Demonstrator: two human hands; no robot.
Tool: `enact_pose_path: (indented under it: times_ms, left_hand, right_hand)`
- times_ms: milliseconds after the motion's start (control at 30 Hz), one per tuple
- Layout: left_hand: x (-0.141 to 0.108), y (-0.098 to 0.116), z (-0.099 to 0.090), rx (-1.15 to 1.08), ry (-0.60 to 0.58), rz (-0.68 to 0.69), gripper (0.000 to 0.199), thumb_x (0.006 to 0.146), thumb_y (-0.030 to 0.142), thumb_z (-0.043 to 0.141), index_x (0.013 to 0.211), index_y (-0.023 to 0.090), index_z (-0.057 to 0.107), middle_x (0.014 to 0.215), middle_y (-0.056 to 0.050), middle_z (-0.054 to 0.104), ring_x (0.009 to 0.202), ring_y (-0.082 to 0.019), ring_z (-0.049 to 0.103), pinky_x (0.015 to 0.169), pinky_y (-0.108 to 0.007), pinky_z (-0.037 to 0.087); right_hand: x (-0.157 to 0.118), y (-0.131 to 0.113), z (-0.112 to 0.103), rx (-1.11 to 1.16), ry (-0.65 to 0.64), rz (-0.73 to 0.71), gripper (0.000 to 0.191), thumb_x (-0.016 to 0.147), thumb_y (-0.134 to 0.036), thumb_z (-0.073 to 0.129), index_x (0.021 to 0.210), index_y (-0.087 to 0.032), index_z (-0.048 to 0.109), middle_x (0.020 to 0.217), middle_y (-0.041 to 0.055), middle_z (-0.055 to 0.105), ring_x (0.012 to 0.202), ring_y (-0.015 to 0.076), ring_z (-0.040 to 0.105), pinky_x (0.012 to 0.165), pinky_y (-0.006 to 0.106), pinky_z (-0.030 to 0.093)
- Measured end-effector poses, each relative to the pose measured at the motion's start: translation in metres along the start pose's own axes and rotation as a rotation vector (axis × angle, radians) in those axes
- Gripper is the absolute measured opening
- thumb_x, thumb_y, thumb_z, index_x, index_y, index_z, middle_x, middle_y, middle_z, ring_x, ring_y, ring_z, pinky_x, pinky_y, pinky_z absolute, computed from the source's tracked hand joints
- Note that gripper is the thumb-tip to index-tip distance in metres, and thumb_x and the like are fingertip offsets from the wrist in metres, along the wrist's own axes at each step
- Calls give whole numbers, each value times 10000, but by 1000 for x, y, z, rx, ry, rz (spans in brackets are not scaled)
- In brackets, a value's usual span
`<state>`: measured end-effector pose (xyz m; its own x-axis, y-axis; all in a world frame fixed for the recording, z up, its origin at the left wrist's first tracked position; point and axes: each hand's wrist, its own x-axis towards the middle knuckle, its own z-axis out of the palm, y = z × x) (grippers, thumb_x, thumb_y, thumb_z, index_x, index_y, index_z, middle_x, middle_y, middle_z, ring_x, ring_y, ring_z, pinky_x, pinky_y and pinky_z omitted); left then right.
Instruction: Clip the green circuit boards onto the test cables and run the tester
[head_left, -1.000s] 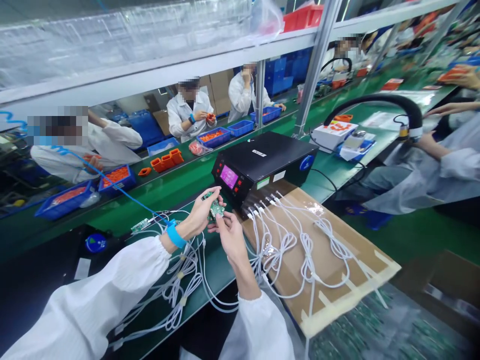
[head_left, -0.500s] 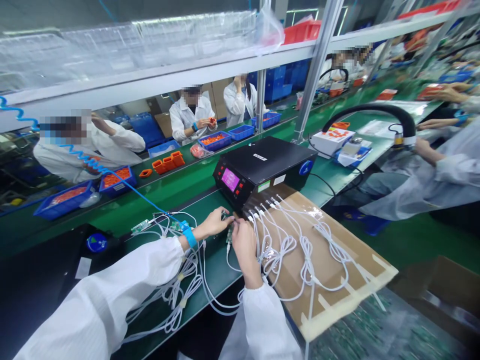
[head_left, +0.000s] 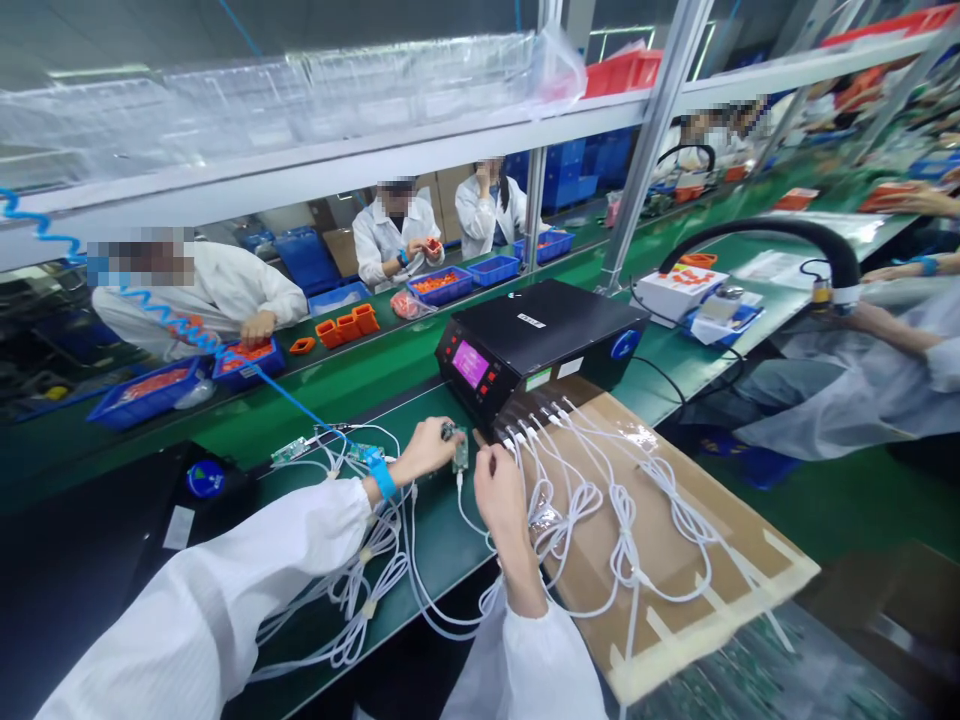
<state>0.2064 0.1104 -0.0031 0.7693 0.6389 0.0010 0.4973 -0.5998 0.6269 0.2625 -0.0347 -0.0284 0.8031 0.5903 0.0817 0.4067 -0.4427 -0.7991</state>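
Note:
In the middle of the head view, my left hand [head_left: 426, 448], with a blue band on its wrist, pinches a small green circuit board [head_left: 460, 452]. A white cable [head_left: 460, 490] is plugged into the board's lower end. Just to the right, apart from the board, my right hand [head_left: 501, 488] is closed with its fingers curled; whatever they hold, if anything, is hidden. Beyond my hands stands a black test box [head_left: 540, 325] with a lit pink screen [head_left: 470, 364]. More circuit boards [head_left: 291, 452] lie to the left of my left wrist, among bundled white cables [head_left: 367, 585].
White cables [head_left: 626, 530] run from the box over a cardboard sheet [head_left: 739, 600]. A second black box [head_left: 112, 520] sits at left. A coiled blue cord [head_left: 172, 318] hangs across. Co-workers sit behind blue bins [head_left: 150, 395] and at the right, near a black hose [head_left: 765, 232].
My right hand has drawn back from the circuit board, down and to the right, so the board shows more. At far left, a co-worker's hand has come down to a bin.

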Motion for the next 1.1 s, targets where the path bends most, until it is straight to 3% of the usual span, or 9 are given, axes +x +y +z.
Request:
enact_pose_path:
  times_ms: [100,200,267,467,600,700,800,900,1100]
  left_hand:
    - [3,1,-9,-251,-4,-152,278,895,399,652,743,166,635,602,-7,636,529,-114,500,522,-233,341]
    - [0,7,-10,-424,-62,-149,368,843,501,715,726,166,619,607,-12,634,467,-91,439,452,-222,289]
    - [0,12,-12,-461,-72,-134,374,818,494,754,714,163,617,592,-12,625,457,-85,433,439,-215,277]
    - [24,13,-49,-619,235,-302,323,851,332,761,657,152,578,560,-12,582,490,-93,495,479,-211,367]
    - [22,2,-71,-534,137,-296,297,826,330,791,671,133,632,581,-37,617,492,-103,510,459,-216,351]
    - [8,-5,-73,-416,60,-262,295,853,352,759,689,132,650,605,-39,634,445,-85,452,416,-220,281]
    - [-1,-10,-71,-379,42,-241,312,846,386,763,694,139,649,603,-30,629,424,-73,411,397,-222,243]
    - [-4,-13,-71,-360,42,-229,338,825,419,782,686,146,639,598,-29,630,413,-68,387,383,-223,228]
    - [-7,-18,-76,-310,21,-193,321,822,406,782,701,144,640,606,-33,646,411,-59,373,384,-211,227]
  right_hand:
    - [-11,2,3,-116,19,-30,327,1082,-386,413,981,-184,650,942,105,717,830,223,707,677,293,408]
    - [-22,3,13,-262,-49,-24,251,1054,-374,522,1043,-175,675,1058,129,689,852,221,723,650,279,418]
    - [-27,5,20,-317,-98,-42,250,1074,-307,473,1053,-177,686,1065,127,683,855,212,730,633,269,423]
    - [-39,11,29,-388,-195,-107,336,1096,-261,372,1031,-158,685,1070,131,685,814,201,743,613,265,458]
    - [-38,3,34,-373,-191,-23,326,1067,-234,443,1342,-119,576,1183,180,648,844,236,765,630,285,500]
    - [-43,-8,39,-312,-112,-48,522,1032,-224,526,1532,-154,392,1366,226,535,824,223,767,630,290,518]
    - [-55,-19,47,-269,-100,-131,359,1044,-259,509,1393,-176,527,1345,194,537,799,205,748,627,291,517]
    - [-63,-26,60,-306,-238,-175,169,1038,-242,522,1119,-162,647,1135,137,647,874,234,744,658,289,518]
    - [-60,-31,81,-395,-310,-143,172,984,-110,511,1056,-111,667,1094,180,700,934,263,739,708,316,530]
